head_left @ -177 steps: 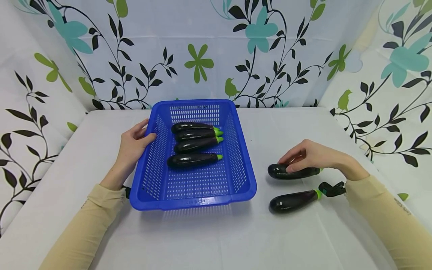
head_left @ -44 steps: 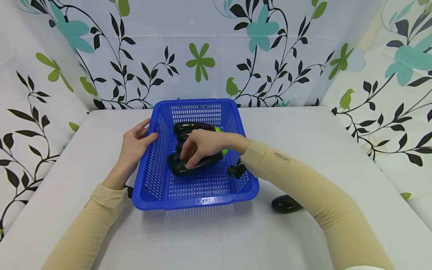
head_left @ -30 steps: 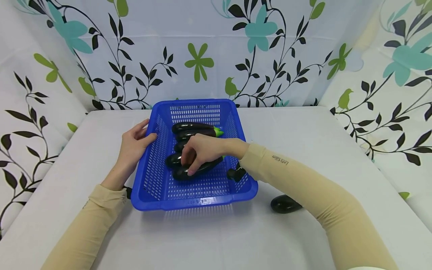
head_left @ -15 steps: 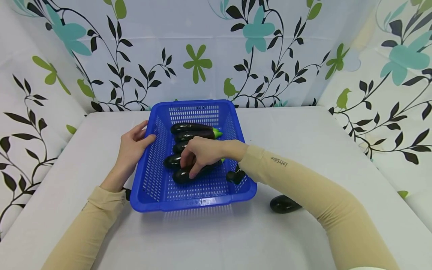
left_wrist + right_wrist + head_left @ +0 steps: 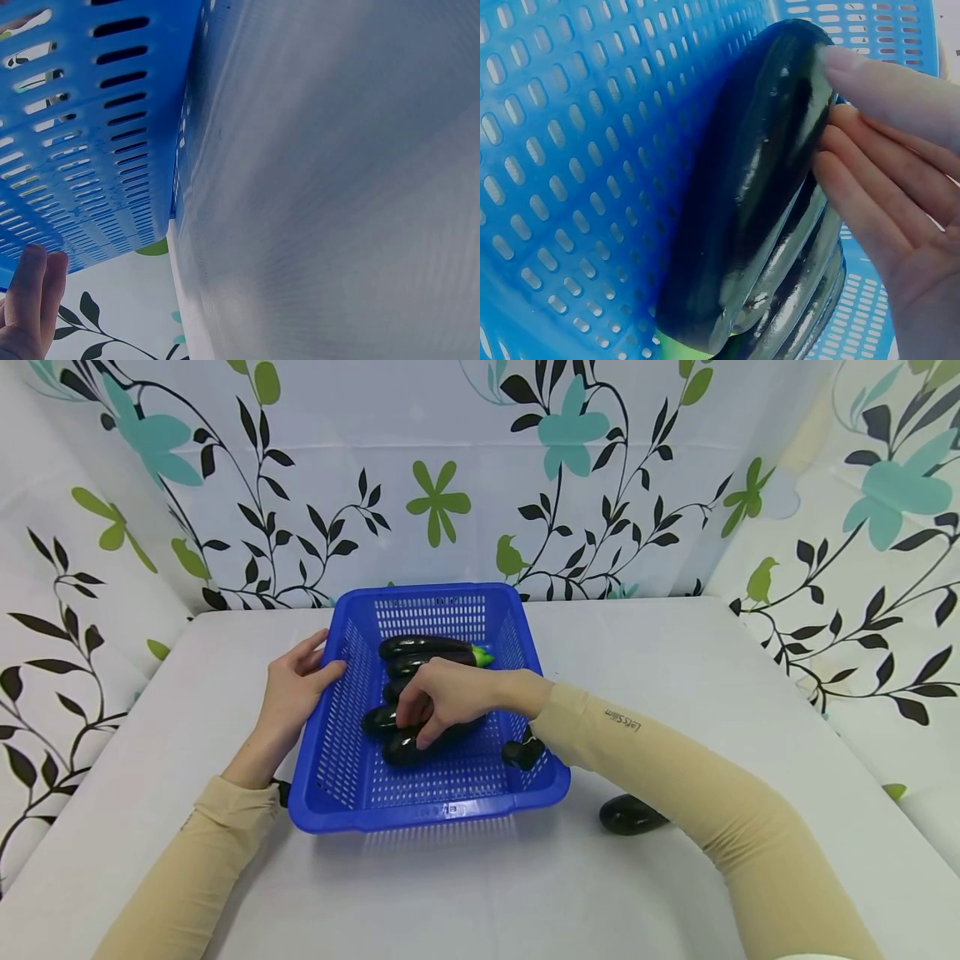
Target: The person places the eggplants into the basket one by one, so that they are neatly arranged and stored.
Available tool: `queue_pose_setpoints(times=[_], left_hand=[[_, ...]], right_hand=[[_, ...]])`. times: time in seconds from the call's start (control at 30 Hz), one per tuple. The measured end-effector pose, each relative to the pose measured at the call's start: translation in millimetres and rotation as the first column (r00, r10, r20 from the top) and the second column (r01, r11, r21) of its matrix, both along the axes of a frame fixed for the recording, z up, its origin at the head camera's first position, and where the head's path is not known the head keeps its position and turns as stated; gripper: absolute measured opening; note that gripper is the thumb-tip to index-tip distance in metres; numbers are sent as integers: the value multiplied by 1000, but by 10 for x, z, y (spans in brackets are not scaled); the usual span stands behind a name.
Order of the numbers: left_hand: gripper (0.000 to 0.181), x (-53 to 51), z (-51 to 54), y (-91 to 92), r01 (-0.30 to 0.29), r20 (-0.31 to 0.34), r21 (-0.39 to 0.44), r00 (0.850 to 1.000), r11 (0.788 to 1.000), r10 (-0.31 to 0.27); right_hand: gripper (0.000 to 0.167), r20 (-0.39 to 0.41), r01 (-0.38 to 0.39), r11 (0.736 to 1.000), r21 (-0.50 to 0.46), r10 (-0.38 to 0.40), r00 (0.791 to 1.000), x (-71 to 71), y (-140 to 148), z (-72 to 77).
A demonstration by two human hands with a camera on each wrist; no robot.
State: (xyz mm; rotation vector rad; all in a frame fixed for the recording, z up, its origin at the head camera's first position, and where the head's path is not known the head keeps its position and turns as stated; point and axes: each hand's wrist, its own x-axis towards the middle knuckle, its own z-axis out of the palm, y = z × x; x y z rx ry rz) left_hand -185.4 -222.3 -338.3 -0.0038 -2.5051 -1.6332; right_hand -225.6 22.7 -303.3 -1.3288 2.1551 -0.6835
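My left hand point(image 5: 296, 697) grips the left rim of a blue perforated plastic basket point(image 5: 420, 815), thumb over the edge; in the left wrist view its fingers point(image 5: 28, 289) lie against the outer wall. Inside the basket, my right hand point(image 5: 459, 695) holds a glossy dark eggplant point(image 5: 402, 748), the nearest of a row. The right wrist view shows thumb and fingers at the rounded end of this eggplant point(image 5: 742, 180), its green stem end pointing away from the hand. Several more eggplants point(image 5: 423, 647) lie side by side behind it, partly hidden by the hand.
One more eggplant point(image 5: 632, 815) lies on the white table point(image 5: 480, 893) right of the basket, partly covered by the right forearm. A black strap piece point(image 5: 522, 752) hangs from the right wrist over the basket. Patterned curtains point(image 5: 442, 443) stand behind and at the sides.
The right hand has brought an eggplant from the table at the right into the basket, in front of the others. Over the last second it has barely moved. The left hand has stayed on the rim.
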Motion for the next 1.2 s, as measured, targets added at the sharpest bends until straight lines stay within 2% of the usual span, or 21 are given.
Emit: queue_pose_setpoints(times=[0.83, 1.2], left_hand=[[64, -8, -9, 3, -12, 1, -5, 1000, 1000, 12], [64, -1, 8, 17, -1, -2, -2, 1000, 1000, 1]], right_hand=[[28, -69, 5, 999, 37, -2, 998, 38, -16, 96], [26, -16, -10, 1000, -2, 10, 1000, 69, 70, 295]])
